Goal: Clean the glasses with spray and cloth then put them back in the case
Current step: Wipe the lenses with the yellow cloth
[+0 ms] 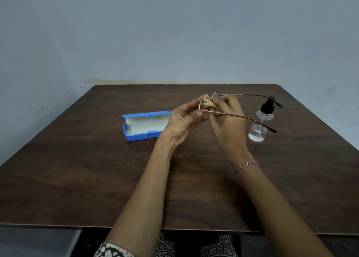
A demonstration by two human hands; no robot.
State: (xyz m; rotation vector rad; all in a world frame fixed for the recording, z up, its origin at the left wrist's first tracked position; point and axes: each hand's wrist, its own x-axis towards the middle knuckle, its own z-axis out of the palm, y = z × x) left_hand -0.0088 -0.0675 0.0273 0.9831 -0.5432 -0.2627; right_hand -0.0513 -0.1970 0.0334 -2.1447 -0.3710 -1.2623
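Your left hand [184, 118] pinches the glasses [216, 95] by the frame above the table [77, 179], and your right hand [227, 120] grips the cloth [208, 103] on a lens. The case [143, 125] sits open on the left, the bottle [260, 124] on the right.

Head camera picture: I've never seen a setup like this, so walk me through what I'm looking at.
There is no machine here, only a person's two bare hands. The single picture comes from a camera worn on the person's head, looking forward and down, so both arms reach in from the bottom. On the brown table sit an open blue case and a clear spray bottle with a black top. The left hand pinches the glasses by the frame, their arms unfolded and pointing right. The right hand holds a tan cloth bunched against a lens.
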